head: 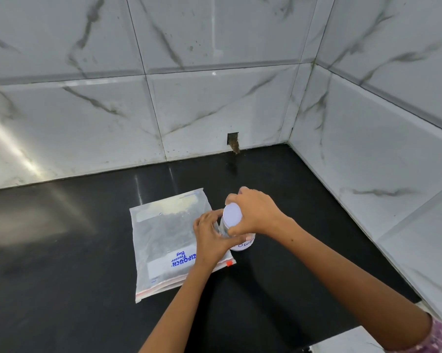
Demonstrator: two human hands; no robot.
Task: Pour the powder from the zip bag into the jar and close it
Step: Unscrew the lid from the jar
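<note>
A clear zip bag [167, 240] with blue print and a red zip strip lies flat on the black counter [62, 250]. A little pale powder [174, 206] shows at its far end. Just right of the bag stands a small clear jar [242, 244] with a white label and a white lid [232, 215]. My left hand [211, 236] wraps the jar's body from the left. My right hand [255, 212] grips the lid from above and the right. The jar's contents are hidden by my hands.
White marble-look tiled walls [189, 110] close the counter at the back and on the right. A small dark hole [233, 142] sits in the back wall at counter level. A white ledge [347, 340] lies near the bottom right.
</note>
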